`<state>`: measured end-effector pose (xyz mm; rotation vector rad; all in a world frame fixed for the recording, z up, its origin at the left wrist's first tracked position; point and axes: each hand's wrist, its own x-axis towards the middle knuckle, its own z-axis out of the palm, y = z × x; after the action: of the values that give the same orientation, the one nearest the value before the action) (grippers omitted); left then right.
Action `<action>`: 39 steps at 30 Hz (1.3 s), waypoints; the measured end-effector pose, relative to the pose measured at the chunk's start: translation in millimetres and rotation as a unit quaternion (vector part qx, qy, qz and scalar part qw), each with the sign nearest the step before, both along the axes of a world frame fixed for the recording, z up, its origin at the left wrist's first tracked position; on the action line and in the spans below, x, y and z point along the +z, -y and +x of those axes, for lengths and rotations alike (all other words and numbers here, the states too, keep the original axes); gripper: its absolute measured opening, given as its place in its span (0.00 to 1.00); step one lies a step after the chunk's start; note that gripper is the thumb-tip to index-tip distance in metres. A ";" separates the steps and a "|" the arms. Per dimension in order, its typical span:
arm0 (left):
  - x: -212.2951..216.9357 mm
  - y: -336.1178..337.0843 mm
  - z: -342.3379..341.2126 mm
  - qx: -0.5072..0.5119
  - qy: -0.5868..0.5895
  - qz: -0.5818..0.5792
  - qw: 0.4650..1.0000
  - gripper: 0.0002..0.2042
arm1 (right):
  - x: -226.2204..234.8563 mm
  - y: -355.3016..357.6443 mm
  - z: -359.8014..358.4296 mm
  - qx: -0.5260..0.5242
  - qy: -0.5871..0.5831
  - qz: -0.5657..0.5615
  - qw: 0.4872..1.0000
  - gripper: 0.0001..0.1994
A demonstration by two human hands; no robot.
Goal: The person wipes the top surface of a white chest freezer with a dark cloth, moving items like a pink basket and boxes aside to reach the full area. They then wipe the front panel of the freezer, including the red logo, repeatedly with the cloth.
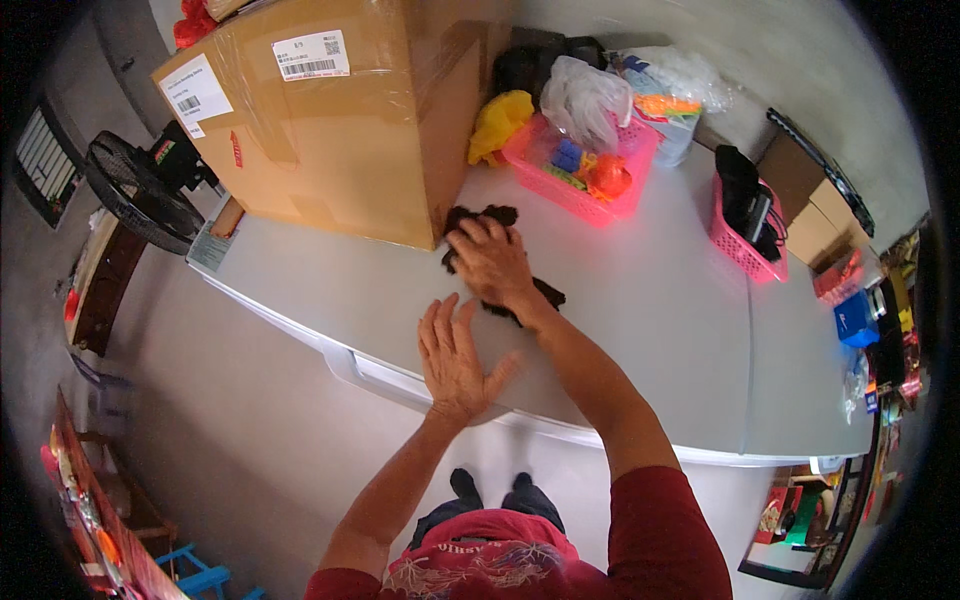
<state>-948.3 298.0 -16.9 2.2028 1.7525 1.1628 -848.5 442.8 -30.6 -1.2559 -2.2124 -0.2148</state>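
Grip: right hand lies palm-down over dark-brown fuzzy cloth; whether it clenches any fabric, I cannot tell.
Cloth: crumpled, just beside the lower corner of a tall brown cardboard carton.
Left hand: empty, fingers spread, over smooth pale-grey countertop.
Pressing: best done with folds flattened, pressure even, the carton's corner left unbumped.

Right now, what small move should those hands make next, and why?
I'd probably slide the right hand and the dark cloth under it rightward along the white top. They sit right by the corner of the cardboard box, which stands in the way on the left.
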 end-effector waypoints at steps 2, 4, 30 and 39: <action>-2.8 -3.3 -1.1 0.000 0.040 0.053 0.998 0.36 | 12.3 34.4 -1.1 0.065 0.018 -0.044 0.997 0.20; -0.3 -5.9 -0.8 -0.016 0.090 0.101 0.991 0.35 | 10.6 61.8 3.9 0.114 0.049 -0.052 0.991 0.21; -30.2 -14.1 -160.6 0.146 0.010 0.095 0.985 0.20 | 13.9 228.8 164.5 -0.181 0.093 -0.127 0.971 0.31; -30.1 -44.4 -284.5 0.130 -0.038 0.030 0.990 0.20 | 20.4 125.4 -53.1 -0.036 0.048 -0.101 0.993 0.35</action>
<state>-1232.8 342.4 -47.0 2.1243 2.1137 1.2093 -901.6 317.4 -10.2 -1.4641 -2.3192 -0.0828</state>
